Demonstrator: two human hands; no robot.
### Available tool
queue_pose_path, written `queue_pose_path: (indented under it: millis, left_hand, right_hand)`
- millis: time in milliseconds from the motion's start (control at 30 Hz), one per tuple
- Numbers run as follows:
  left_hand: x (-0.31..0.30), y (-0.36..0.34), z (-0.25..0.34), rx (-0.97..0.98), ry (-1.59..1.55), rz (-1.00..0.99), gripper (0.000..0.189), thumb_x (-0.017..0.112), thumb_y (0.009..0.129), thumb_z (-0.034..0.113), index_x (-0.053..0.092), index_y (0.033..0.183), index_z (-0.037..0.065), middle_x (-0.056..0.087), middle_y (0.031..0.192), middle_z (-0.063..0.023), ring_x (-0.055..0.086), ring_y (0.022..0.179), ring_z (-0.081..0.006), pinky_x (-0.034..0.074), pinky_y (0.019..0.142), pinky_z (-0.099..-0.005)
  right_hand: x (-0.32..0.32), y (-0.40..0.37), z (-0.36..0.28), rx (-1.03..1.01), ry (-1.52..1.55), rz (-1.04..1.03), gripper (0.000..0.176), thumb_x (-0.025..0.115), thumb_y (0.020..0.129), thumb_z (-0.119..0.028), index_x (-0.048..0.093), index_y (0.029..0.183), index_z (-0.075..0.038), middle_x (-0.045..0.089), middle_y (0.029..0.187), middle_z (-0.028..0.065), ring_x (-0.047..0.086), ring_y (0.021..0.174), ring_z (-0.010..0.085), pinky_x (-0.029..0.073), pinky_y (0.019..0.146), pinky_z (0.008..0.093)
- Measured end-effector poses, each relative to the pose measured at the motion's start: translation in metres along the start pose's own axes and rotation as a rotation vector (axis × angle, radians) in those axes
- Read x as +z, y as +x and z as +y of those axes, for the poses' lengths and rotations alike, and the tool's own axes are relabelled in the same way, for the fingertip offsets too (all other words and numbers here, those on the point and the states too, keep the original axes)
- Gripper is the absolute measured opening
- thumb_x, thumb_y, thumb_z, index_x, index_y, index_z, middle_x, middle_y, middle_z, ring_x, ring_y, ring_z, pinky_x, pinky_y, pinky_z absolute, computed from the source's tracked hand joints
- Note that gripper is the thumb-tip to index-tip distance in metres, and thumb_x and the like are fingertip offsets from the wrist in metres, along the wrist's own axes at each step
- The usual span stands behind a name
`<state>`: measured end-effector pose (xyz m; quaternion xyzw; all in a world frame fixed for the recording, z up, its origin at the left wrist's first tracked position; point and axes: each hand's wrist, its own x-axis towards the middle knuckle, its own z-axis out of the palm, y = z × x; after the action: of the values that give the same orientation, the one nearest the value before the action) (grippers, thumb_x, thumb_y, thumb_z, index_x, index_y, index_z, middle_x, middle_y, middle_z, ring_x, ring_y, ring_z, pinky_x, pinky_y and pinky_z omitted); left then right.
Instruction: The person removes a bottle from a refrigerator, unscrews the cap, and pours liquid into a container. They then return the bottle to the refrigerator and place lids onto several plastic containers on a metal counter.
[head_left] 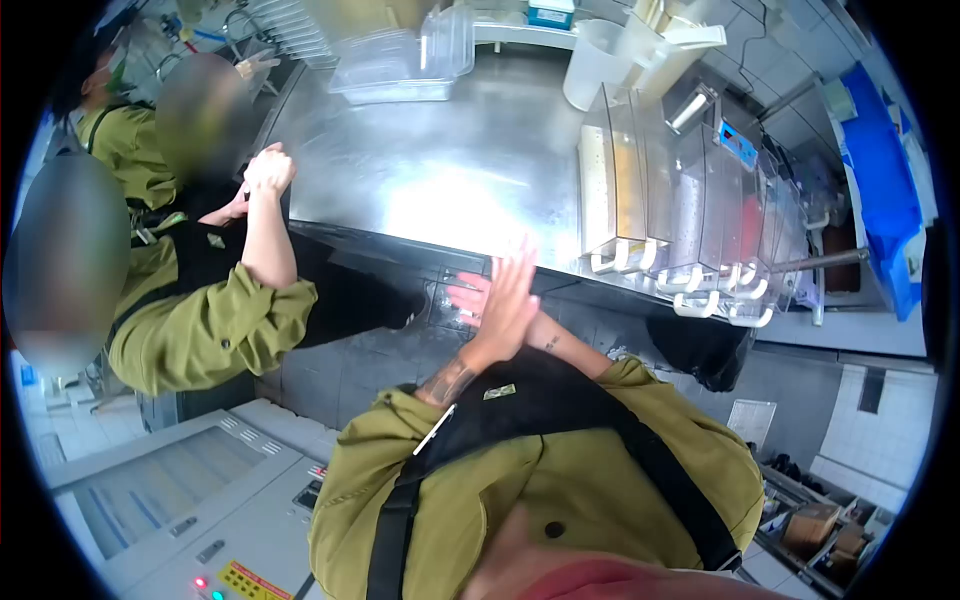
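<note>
My left hand (510, 300) lies across my right hand (470, 296) in front of the black apron (540, 400), just beyond the steel table's front edge. The left fingers are stretched out, pointing up toward the table (430, 150). From beneath the left palm, the right fingers stick out to the left, spread apart. The hands touch each other, and no object shows in either. Part of the right palm is covered by the left hand.
Two people in green shirts stand at the left; the nearer one's raised hand (270, 170) is by the table edge. Clear plastic containers (395, 75) sit at the back. Lidded bins with white handles (690, 200) line the right. A grey machine (190, 480) stands lower left.
</note>
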<state>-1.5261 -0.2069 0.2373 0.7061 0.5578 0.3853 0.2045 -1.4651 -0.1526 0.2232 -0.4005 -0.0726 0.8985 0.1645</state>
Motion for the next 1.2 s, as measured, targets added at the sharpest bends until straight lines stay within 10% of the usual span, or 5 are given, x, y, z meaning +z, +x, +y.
queue_pose_path:
  millis: [333, 667, 1200]
  left_hand:
    - [0.016, -0.009, -0.067, -0.274, 0.16, -0.039, 0.052, 0.029, 0.098, 0.031, 0.025, 0.146, 0.011, 0.018, 0.151, -0.0204, 0.014, 0.139, -0.0411, 0.005, 0.11, -0.0573]
    - [0.054, -0.167, -0.153, -1.293, 0.097, 0.045, 0.064, 0.017, 0.097, 0.052, 0.023, 0.146, 0.011, 0.026, 0.147, -0.0234, 0.016, 0.137, -0.0466, 0.014, 0.11, -0.0575]
    - [0.089, -0.225, -0.19, -1.504, -0.346, 0.3, 0.069, 0.021, 0.096, 0.053, 0.039, 0.135, -0.001, 0.041, 0.139, -0.0198, 0.037, 0.129, -0.0351, 0.027, 0.108, -0.0388]
  right_hand:
    - [-0.05, -0.011, 0.014, 0.304, -0.337, -0.296, 0.082, 0.02, 0.087, -0.073, 0.029, 0.144, -0.015, 0.042, 0.14, 0.0106, 0.045, 0.124, 0.0261, 0.034, 0.101, 0.0418]
    - [-0.107, -0.026, -0.035, 0.146, -0.467, -0.23, 0.062, 0.031, 0.097, -0.051, 0.043, 0.129, 0.0, 0.057, 0.122, 0.0202, 0.061, 0.106, 0.0303, 0.049, 0.089, 0.0361]
    - [-0.08, -0.003, -0.042, 0.153, -0.584, -0.243, 0.045, 0.036, 0.099, -0.035, 0.047, 0.127, -0.001, 0.058, 0.121, 0.0187, 0.062, 0.104, 0.0287, 0.05, 0.086, 0.0353]
